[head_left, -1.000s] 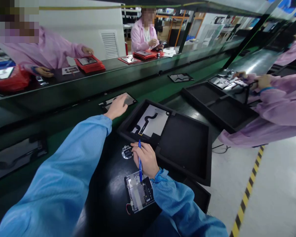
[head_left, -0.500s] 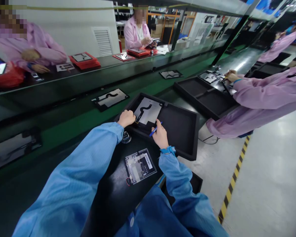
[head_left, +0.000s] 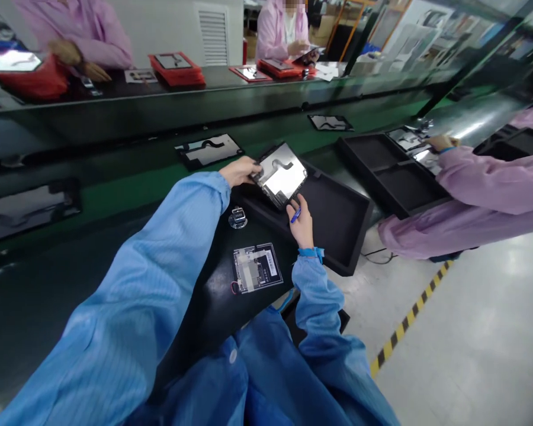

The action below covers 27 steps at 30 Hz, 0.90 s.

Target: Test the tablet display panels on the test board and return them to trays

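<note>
Dark worktop (head_left: pixel 213 296) with a green strip runs beneath a black tray (head_left: pixel 362 231). At the tray's left end, the left hand (head_left: pixel 240 171) is mostly closed, thumb and fingers pinching the left edge of a panel (head_left: pixel 285 173). That pinch seems to take in only a narrow margin, so a loosened thumb could let the panel tip or slide. Just off the tray's near left side sits a round metal piece (head_left: pixel 237 218), which the left sleeve (head_left: pixel 160 254) could knock if it swung low. On the wearer's side of the tray lies a bare circuit assembly (head_left: pixel 257 269), which might be scratched if the panel fell on it. The panel itself is raised and tilted over the tray's left part; a low corner could catch the tray's wall. Over the tray's near edge, the right hand (head_left: pixel 301 222) is half curled around a blue pen (head_left: pixel 295 215), its fingertips at the panel's lower right edge; how firmly they press cannot be told. With 2 things to manage, those fingers could drop the pen or mark the panel.

From left to right, the panel shows a dark, seemingly layered rim, then a silvery face with 1 wavy black strip, then bright glare.
</note>
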Each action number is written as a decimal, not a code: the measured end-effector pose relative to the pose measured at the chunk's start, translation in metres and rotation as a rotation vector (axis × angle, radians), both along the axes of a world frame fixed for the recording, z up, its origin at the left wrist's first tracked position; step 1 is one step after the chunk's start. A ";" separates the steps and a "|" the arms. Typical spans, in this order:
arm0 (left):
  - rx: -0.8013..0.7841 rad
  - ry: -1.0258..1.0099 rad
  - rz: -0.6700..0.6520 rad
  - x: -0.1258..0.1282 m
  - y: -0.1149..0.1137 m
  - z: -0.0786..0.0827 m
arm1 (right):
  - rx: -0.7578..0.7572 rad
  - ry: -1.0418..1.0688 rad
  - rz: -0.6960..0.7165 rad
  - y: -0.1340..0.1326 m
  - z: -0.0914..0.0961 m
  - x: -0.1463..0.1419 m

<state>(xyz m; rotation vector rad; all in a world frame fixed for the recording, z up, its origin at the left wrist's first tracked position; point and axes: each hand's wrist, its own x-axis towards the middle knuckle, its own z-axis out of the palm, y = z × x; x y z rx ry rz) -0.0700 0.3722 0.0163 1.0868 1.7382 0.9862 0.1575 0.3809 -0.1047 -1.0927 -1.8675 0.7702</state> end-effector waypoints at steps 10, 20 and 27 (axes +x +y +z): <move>0.290 -0.261 0.237 -0.051 -0.218 0.041 | 0.276 0.106 0.133 -0.056 0.033 0.006; -0.050 -0.566 0.901 0.007 -0.362 -0.057 | 0.292 -0.439 0.670 -0.133 0.008 0.023; -0.131 -0.305 0.632 0.022 -0.385 -0.083 | 0.291 -0.419 0.579 -0.119 0.007 0.014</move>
